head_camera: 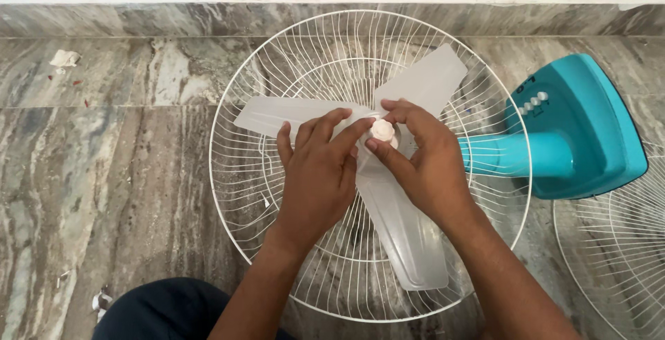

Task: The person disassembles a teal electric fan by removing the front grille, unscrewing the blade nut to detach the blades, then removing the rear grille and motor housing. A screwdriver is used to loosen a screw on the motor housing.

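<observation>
A table fan lies on its back on the marble floor, its white wire rear guard (239, 97) facing up. A clear three-bladed propeller (409, 233) sits in the guard. At its hub is a small white round cap (382, 130). My left hand (318, 167) rests on the hub and blade, fingers reaching the cap. My right hand (422, 156) pinches the cap from the right with thumb and fingers.
The fan's teal base and neck (582, 129), with white buttons, lies to the right. A second white wire guard (616, 257) lies at the lower right. Small paper scraps (66, 57) dot the floor at left. A wall runs along the top.
</observation>
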